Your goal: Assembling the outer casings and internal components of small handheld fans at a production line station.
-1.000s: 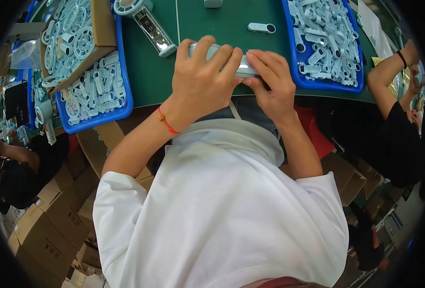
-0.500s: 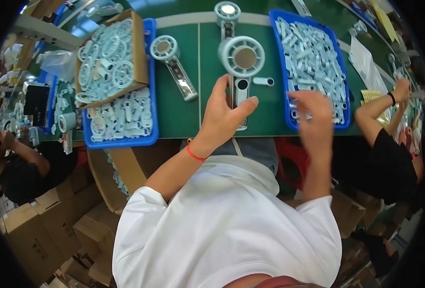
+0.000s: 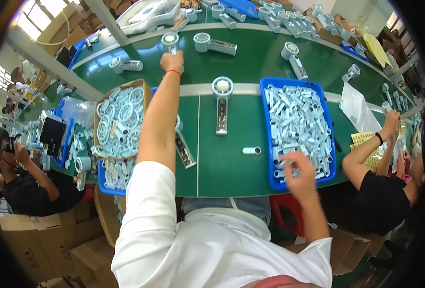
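Observation:
Stretched far forward, my left hand [image 3: 172,61] is closed around the handle of a pale blue handheld fan [image 3: 170,39] at the green conveyor. My right hand [image 3: 301,176] is over the near left corner of a blue tray [image 3: 265,120] full of small pale blue plastic parts [image 3: 299,125]. Its fingers are bent, slightly blurred, with a gap between thumb and fingertips. A second fan [image 3: 222,103] with an exposed handle interior lies ahead of me. Another fan [image 3: 185,148] is partly covered by my left arm. One loose oblong part [image 3: 251,150] lies left of the tray.
On the left, a cardboard box [image 3: 146,98] of ring-shaped parts rests on another blue tray [image 3: 110,190]. More fans [image 3: 216,44] lie along the conveyor. Co-workers sit on both sides; one person's arm [image 3: 366,149] is at the right. A metal post [image 3: 54,62] crosses the left.
My left hand has moved from near the table's front to the far conveyor, with the fan. The right hand remains by the tray's near left corner. The head view has tilted upward.

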`<state>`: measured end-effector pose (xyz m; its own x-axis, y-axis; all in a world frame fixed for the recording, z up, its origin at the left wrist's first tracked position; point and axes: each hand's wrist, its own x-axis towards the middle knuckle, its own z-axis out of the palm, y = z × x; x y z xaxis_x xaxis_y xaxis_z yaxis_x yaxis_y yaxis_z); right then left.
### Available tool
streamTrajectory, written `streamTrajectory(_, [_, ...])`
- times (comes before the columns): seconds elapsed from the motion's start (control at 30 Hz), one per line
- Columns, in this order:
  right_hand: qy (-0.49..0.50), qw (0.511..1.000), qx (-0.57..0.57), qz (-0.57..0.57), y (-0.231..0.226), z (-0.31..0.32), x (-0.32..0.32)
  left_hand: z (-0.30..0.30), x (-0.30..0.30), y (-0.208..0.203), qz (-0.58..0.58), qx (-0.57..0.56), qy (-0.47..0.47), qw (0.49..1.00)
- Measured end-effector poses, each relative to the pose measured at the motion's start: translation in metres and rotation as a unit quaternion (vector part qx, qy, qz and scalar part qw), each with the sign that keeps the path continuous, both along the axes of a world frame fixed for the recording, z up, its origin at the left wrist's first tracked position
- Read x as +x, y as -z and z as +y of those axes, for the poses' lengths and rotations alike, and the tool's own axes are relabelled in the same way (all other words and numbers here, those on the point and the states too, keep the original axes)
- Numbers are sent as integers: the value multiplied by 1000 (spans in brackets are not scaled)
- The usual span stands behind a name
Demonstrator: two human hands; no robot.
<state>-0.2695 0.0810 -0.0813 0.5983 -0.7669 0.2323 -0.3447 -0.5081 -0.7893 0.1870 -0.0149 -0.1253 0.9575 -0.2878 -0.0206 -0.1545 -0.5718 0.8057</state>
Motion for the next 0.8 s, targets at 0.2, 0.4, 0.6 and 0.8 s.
streamTrajectory(0.2, [-48, 989, 124, -60, 48, 45, 53, -74, -66, -8, -251, 146, -66, 955])
streamTrajectory(0.4, [-85, 975, -155, 136, 42, 51, 55, -160, -133, -2, 150, 109, -166, 969])
streamTrajectory(0.6, [-100, 953, -169, 230, 45, 59, 49, -187, -137, 4, 111, -7, -67, 991])
streamTrajectory(0.8, [-172, 983, -28, 49, 33, 35, 38, -115, -167, -100, -1, -507, 142, 850])
